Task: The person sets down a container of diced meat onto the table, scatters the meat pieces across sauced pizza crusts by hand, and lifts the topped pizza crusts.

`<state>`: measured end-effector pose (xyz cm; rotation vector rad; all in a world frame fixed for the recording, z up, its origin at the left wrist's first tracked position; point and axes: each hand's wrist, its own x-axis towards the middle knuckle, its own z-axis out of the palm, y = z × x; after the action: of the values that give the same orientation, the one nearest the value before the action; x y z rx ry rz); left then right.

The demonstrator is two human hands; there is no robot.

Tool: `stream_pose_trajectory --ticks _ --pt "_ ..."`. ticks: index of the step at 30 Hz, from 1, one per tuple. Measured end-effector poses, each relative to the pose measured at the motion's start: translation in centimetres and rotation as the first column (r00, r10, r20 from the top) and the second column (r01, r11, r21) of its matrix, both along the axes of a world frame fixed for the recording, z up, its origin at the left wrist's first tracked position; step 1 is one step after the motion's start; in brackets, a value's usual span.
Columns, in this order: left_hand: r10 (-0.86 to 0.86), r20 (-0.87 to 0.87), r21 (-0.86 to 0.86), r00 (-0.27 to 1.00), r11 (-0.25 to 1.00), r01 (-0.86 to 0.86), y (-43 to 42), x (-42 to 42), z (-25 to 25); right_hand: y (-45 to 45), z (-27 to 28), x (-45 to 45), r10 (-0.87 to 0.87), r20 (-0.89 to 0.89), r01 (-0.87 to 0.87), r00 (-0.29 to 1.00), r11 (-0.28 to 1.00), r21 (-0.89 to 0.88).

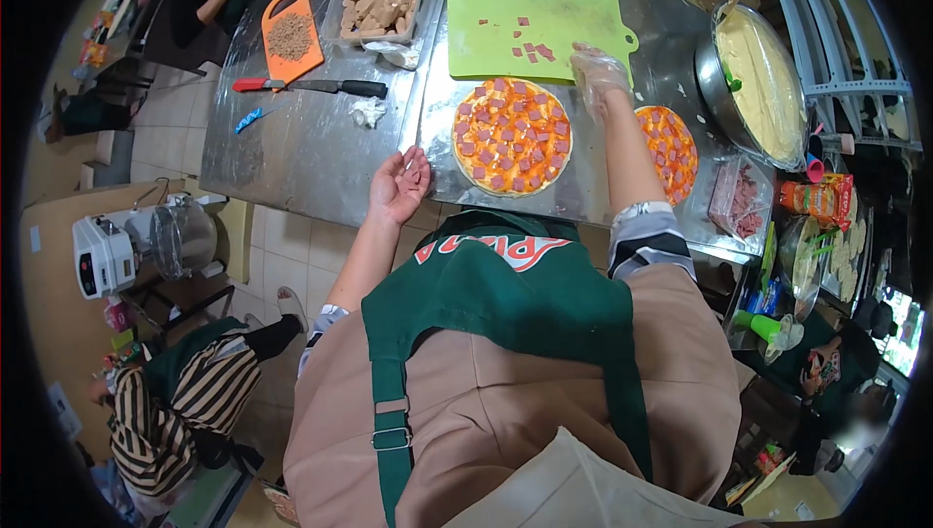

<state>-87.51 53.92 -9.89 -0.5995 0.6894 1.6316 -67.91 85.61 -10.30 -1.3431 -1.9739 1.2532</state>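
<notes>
My left hand (401, 186) is cupped palm up at the table's front edge, left of a round pizza (511, 136), with what look like small pink ham pieces in it. The pizza carries orange-red sauce, ham squares and pale bits. In a clear plastic glove, my right hand (600, 79) reaches to the right part of a lime-green cutting board (544, 8), its fingers extended and nothing visible in them. Several ham pieces (533, 50) lie on the board, left of that hand. Partly hidden behind my right forearm is a second pizza (669, 151).
A clear tub of ham (739, 199) stands at the right corner, below a large dough bowl (763, 86). At left are a knife (330, 87), an orange board with crumbled topping (289, 37) and a tub of brown slices (377, 5). Other people stand or sit nearby.
</notes>
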Motion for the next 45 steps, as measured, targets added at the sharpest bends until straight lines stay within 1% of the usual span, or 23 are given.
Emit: stream_pose_trajectory --ticks 2,3,5,6,7,8,12,14,18,20,21,22,24,25,27,30,31,32,34,36,39,41,45 --pt "-0.04 -0.032 0.007 0.999 0.999 0.04 1.1 -0.5 -0.3 -2.2 2.3 1.5 -0.152 -0.101 0.128 0.983 0.969 -0.212" --pt "-0.05 -0.033 0.006 0.998 0.999 0.05 2.0 -0.7 -0.1 -3.3 2.9 2.5 -0.162 -0.102 0.137 0.982 0.967 -0.213" --pt "-0.1 -0.212 -0.088 0.972 0.993 0.083 4.3 -0.9 0.2 -5.7 4.0 4.2 -0.16 -0.046 0.139 0.986 0.944 -0.297" --pt "-0.111 -0.216 -0.09 0.97 0.992 0.094 5.6 -1.1 0.3 -7.2 4.9 5.0 -0.194 -0.058 0.161 0.979 0.921 -0.355" --pt "-0.163 -0.343 -0.111 0.925 0.985 0.132 7.0 -1.3 0.3 -8.7 5.7 5.8 -0.227 -0.068 0.18 0.972 0.893 -0.412" --pt "-0.21 -0.466 -0.133 0.86 0.977 0.166 8.5 -1.5 0.3 -9.6 5.1 6.9 -0.221 -0.051 0.183 0.974 0.9 -0.396" --pt "-0.248 -0.681 -0.115 0.689 0.965 0.234 14.8 -1.9 0.4 -13.0 4.5 10.3 -0.255 -0.066 0.213 0.965 0.903 -0.372" --pt "-0.187 -0.72 -0.037 0.668 0.972 0.233 17.9 -2.0 0.1 -14.2 3.8 11.6 -0.292 -0.044 0.234 0.955 0.841 -0.488" --pt "-0.19 -0.755 -0.007 0.627 0.959 0.282 23.0 -1.2 -0.1 -16.2 4.7 12.1 -0.422 -0.018 0.339 0.907 0.753 -0.564" --pt "-0.215 -0.883 -0.086 0.416 0.948 0.307 24.5 -0.2 0.1 -16.8 4.0 12.4 -0.402 -0.054 0.318 0.914 0.792 -0.521" --pt "-0.29 -0.879 -0.103 0.378 0.891 0.443 24.8 -0.1 0.4 -17.1 3.9 12.5 -0.39 -0.069 0.304 0.918 0.806 -0.509" --pt "-0.293 -0.88 -0.103 0.374 0.886 0.452 25.3 -0.1 0.4 -17.3 3.7 12.4 -0.4 -0.07 0.312 0.914 0.803 -0.508" --pt "-0.498 -0.822 -0.32 0.275 0.805 0.5 26.3 0.0 0.2 -17.6 3.4 12.2 -0.395 -0.069 0.297 0.916 0.785 -0.543" --pt "-0.501 -0.821 -0.321 0.273 0.801 0.505 26.4 0.1 0.1 -17.7 3.4 12.2 -0.401 -0.067 0.303 0.914 0.783 -0.544" --pt "-0.403 -0.915 -0.365 -0.009 0.82 0.44 26.0 0.6 2.2 -17.8 3.4 11.9 -0.393 -0.078 0.269 0.916 0.748 -0.607" --pt "-0.315 -0.945 -0.241 0.094 0.859 0.453 24.7 0.8 5.5 -17.6 1.9 11.6 -0.42 -0.095 0.274 0.903 0.731 -0.625" --pt "-0.317 -0.935 -0.211 0.156 0.855 0.474 25.6 -1.3 1.5 -17.4 0.8 11.7 -0.422 -0.087 0.279 0.902 0.727 -0.628" --pt "-0.303 -0.831 -0.066 0.467 0.886 0.459 25.8 -2.6 -0.5 -17.2 -0.5 11.8 -0.455 -0.151 0.236 0.878 0.684 -0.691" --pt "-0.056 -0.992 -0.028 0.117 0.973 0.229 22.5 -1.3 2.9 -17.1 -0.8 11.7 -0.493 -0.208 0.188 0.845 0.637 -0.748" --pt "-0.191 -0.968 -0.174 0.163 0.978 0.113 18.9 -1.5 3.1 -17.2 0.5 10.4 -0.594 -0.202 0.213 0.778 0.553 -0.806" --pt "-0.3 -0.944 -0.298 0.135 0.954 0.036 14.5 -1.8 0.6 -17.0 1.3 9.2 -0.61 -0.157 0.238 0.777 0.515 -0.823" --pt "-0.449 -0.852 -0.45 0.269 0.891 0.065 12.1 -1.5 -0.1 -16.8 1.0 8.8 -0.61 -0.131 0.244 0.782 0.492 -0.836" --pt "-0.593 -0.736 -0.549 0.327 0.805 0.223 9.6 -0.2 -0.6 -16.2 -0.8 8.4 -0.63 -0.212 0.144 0.747 0.464 -0.874"
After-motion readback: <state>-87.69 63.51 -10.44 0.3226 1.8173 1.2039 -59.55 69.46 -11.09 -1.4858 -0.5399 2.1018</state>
